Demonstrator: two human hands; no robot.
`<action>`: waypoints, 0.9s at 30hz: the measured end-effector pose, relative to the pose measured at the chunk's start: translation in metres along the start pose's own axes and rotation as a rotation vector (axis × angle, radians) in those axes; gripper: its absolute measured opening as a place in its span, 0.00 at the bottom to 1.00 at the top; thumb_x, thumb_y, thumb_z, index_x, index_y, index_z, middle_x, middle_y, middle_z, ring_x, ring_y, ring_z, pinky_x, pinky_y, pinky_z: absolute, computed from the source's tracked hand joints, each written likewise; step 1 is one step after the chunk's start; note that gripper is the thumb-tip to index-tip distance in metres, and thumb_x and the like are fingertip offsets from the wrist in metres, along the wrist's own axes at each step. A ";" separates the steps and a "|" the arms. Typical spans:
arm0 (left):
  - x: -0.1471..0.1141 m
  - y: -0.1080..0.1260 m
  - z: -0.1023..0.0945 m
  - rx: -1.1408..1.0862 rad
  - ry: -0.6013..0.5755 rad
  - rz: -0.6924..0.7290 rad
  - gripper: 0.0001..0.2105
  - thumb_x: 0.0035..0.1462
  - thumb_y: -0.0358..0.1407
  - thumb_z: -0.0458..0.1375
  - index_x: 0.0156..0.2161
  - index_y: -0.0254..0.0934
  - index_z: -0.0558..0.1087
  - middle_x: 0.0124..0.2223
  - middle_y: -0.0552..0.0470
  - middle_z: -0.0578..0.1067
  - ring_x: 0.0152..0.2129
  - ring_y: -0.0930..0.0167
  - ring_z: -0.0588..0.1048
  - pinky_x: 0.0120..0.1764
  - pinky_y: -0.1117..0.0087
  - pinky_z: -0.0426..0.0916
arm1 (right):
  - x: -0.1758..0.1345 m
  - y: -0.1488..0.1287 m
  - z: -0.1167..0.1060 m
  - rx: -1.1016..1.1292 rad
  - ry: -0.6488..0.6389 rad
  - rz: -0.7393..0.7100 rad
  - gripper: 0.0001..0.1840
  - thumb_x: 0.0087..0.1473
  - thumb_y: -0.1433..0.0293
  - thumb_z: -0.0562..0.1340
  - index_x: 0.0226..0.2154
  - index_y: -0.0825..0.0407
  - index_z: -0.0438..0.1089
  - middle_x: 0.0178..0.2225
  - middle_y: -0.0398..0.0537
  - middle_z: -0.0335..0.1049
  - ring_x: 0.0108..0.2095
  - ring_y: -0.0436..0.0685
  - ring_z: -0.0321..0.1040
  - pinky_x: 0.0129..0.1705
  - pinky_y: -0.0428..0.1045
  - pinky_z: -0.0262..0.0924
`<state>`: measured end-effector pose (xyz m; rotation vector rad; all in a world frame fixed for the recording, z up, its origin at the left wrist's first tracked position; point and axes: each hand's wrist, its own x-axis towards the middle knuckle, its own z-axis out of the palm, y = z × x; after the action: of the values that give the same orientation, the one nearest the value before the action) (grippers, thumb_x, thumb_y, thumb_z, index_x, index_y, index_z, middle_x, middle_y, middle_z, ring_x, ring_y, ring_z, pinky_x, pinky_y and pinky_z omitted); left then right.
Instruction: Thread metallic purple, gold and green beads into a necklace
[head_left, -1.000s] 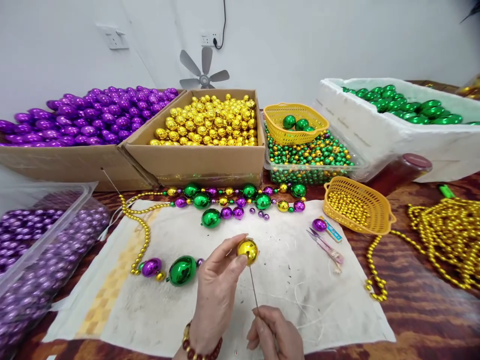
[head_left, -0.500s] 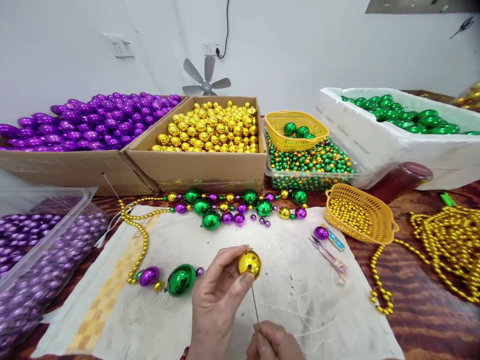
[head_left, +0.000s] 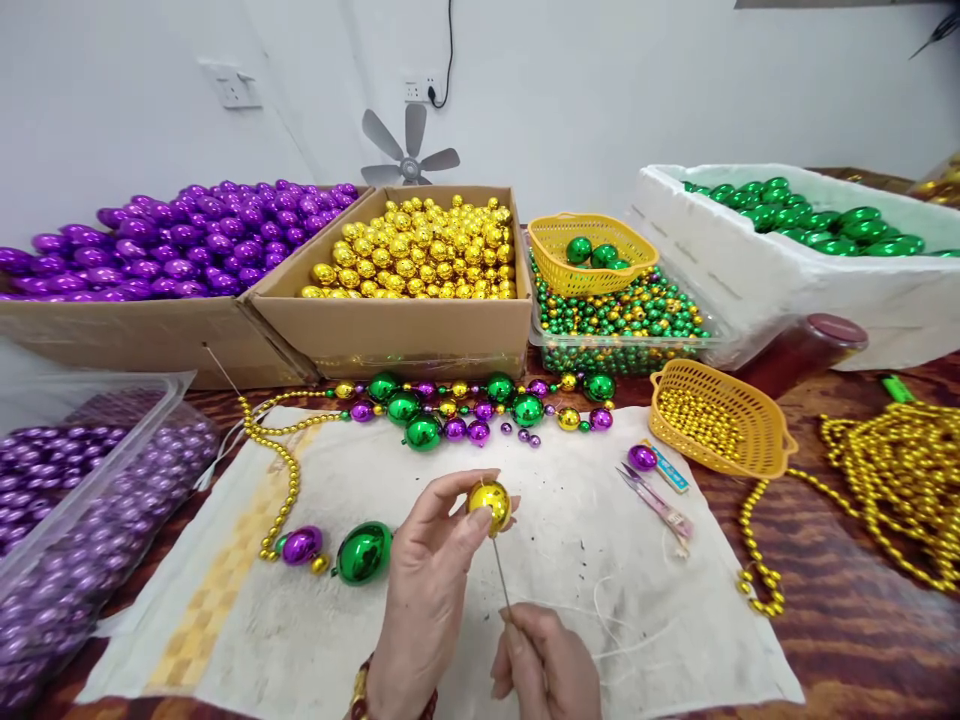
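Left hand (head_left: 427, 585): fingers gripping the gold ball (head_left: 489, 507) over the white cloth (head_left: 675, 600).
Right hand (head_left: 546, 660): fingers pinching the needle (head_left: 501, 578) below it.
Needlework: apparently threading; calls for steady alignment.
Needle tip: entry unclear.
White thread (head_left: 634, 643): faint; link to needle untraceable.

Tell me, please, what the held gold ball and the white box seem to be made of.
Gold ball: probably plastic with a metallic coating, given its mirror shine. White box: likely foam; its walls look thick, matte and uneven-edged.
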<state>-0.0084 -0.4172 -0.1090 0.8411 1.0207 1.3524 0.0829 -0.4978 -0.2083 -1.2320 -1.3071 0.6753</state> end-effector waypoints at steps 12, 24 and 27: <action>-0.008 -0.024 0.005 0.246 -0.100 -0.035 0.11 0.55 0.37 0.62 0.44 0.41 0.74 0.38 0.50 0.71 0.31 0.71 0.72 0.29 0.75 0.68 | 0.034 -0.008 -0.016 0.346 -0.100 0.395 0.16 0.62 0.59 0.56 0.34 0.54 0.71 0.20 0.42 0.67 0.19 0.50 0.65 0.23 0.43 0.60; 0.008 -0.028 -0.008 0.553 -0.309 -0.072 0.13 0.60 0.39 0.57 0.50 0.43 0.72 0.48 0.47 0.74 0.43 0.66 0.73 0.45 0.67 0.67 | 0.033 0.008 -0.042 0.486 0.009 0.656 0.15 0.52 0.58 0.66 0.30 0.55 0.72 0.24 0.48 0.75 0.22 0.51 0.70 0.22 0.41 0.56; 0.031 -0.021 -0.018 0.715 -0.244 0.033 0.12 0.62 0.40 0.55 0.48 0.41 0.74 0.48 0.46 0.74 0.41 0.65 0.74 0.43 0.67 0.67 | 0.031 0.013 -0.051 0.467 0.054 0.669 0.16 0.50 0.57 0.67 0.28 0.55 0.72 0.23 0.48 0.74 0.21 0.51 0.68 0.20 0.41 0.55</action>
<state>-0.0196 -0.3890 -0.1381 1.5145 1.3130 0.8671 0.1411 -0.4796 -0.2011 -1.2719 -0.6119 1.3259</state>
